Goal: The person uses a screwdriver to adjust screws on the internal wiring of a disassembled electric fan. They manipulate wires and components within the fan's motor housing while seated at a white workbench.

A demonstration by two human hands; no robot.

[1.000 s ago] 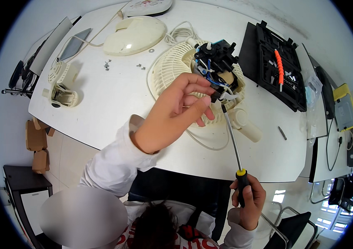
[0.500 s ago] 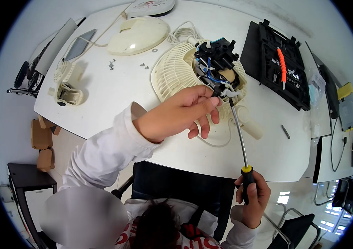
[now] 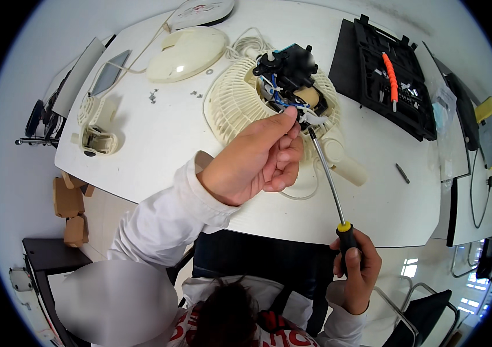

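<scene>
My left hand [image 3: 257,153] has its fingers curled and its thumb and forefinger pinched on a small black part [image 3: 301,115] among blue and white wires at the fan's motor; the fingertips partly hide it. The black motor and gearbox assembly [image 3: 281,69] sits within an upturned cream slatted fan housing [image 3: 231,98], with a cream tube sticking out toward the lower right. My right hand [image 3: 357,269] grips the yellow-and-black handle of a screwdriver [image 3: 330,185] near the table's front edge. Its shaft slants up to a dark tip just below the black part; whether it touches is unclear.
On the white table [image 3: 385,208]: an oval cream cover [image 3: 188,52], a cream plastic housing [image 3: 98,139], small screws [image 3: 153,97], coiled cable, a grey tablet [image 3: 110,75], an open black tool case [image 3: 408,110] with an orange flexible extension [image 3: 389,78], and a small bit [image 3: 402,173].
My left hand has curled its fingers more, and its thumb has moved up against the wired part. The screwdriver and my right hand have shifted slightly right, the tip a little higher.
</scene>
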